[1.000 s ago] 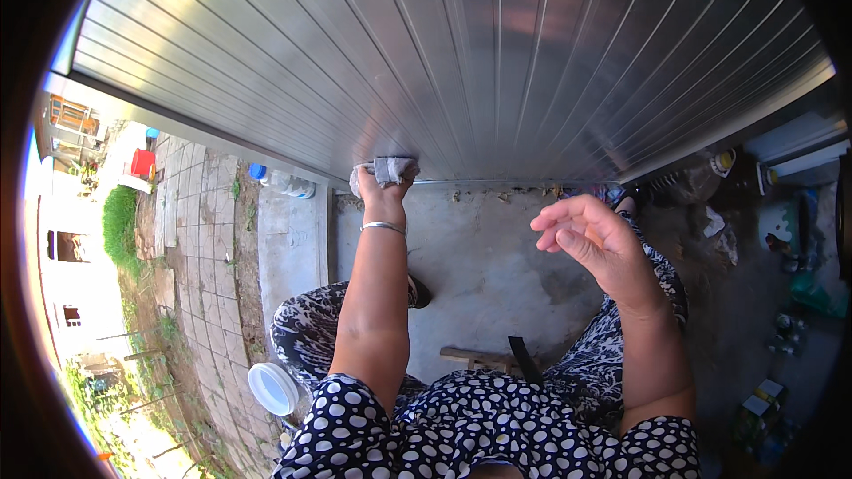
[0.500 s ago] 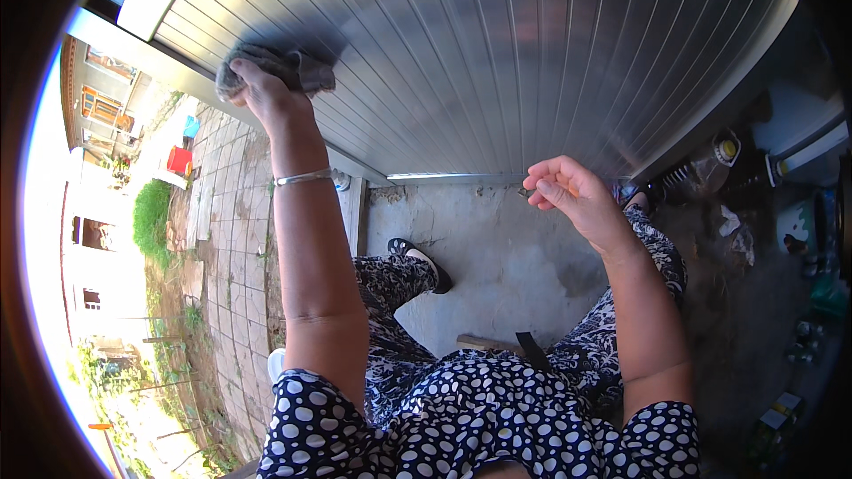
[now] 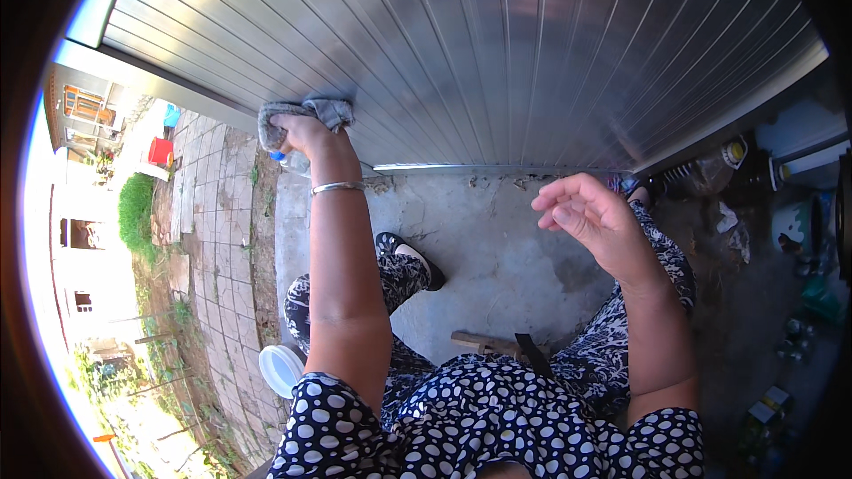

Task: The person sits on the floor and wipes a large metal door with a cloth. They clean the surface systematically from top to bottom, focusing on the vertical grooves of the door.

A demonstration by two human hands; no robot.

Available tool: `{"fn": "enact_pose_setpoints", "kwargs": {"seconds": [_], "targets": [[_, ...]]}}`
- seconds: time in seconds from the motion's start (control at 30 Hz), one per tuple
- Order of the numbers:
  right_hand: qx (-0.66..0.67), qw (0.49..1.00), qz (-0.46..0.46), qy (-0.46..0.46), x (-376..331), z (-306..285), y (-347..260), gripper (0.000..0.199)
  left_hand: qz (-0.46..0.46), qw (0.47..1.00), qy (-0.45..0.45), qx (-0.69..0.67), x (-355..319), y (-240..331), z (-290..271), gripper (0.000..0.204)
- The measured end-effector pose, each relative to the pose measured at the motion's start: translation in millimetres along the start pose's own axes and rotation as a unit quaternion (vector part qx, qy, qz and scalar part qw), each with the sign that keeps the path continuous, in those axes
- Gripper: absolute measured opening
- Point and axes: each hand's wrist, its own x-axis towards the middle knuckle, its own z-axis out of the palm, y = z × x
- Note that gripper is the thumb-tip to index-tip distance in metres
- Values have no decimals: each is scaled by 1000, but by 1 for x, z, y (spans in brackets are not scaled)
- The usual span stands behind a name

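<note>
- My left hand [image 3: 306, 135] is closed around a grey rag [image 3: 302, 115] and presses it flat on the ribbed metal wall [image 3: 532, 53], near the wall's lower left edge.
- A silver bangle [image 3: 337, 187] sits on that wrist, just below the rag.
- My right hand [image 3: 590, 217] holds nothing. Its fingers are loosely curled, and it hangs in the air below the wall, well apart from the rag.
- Below the wall I see a concrete floor [image 3: 497, 257] and my shoe [image 3: 413, 259].
- A white lid [image 3: 280, 367] lies far below the rag.
</note>
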Motion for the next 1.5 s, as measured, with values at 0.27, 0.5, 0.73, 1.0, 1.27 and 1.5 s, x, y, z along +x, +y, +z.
{"fn": "enact_pose_setpoints", "kwargs": {"seconds": [0.27, 0.5, 0.73, 1.0, 1.27, 1.5], "targets": [[-1, 1000, -1, -19, 1, 5, 1, 21, -223, 971, -89, 20, 125, -135, -75, 58], [-1, 1000, -13, -22, 3, 3, -3, 22, -351, 932, -54, 66, 154, -191, -115, 61], [5, 1000, -9, -18, 3, 2, -1, 23, -404, 914, -24, -10, 138, -237, -138, 58], [2, 1000, 11, -8, -1, -1, 2, 21, -431, 897, -96, -35, 72, -216, -109, 53], [23, 1000, -5, -20, -6, -6, 7, 24, -375, 907, -189, -2, 42, -81, -60, 61], [17, 1000, -17, -13, -5, 0, 9, 26, -25, 957, -284, 47, 21, 74, 6, 55]]}}
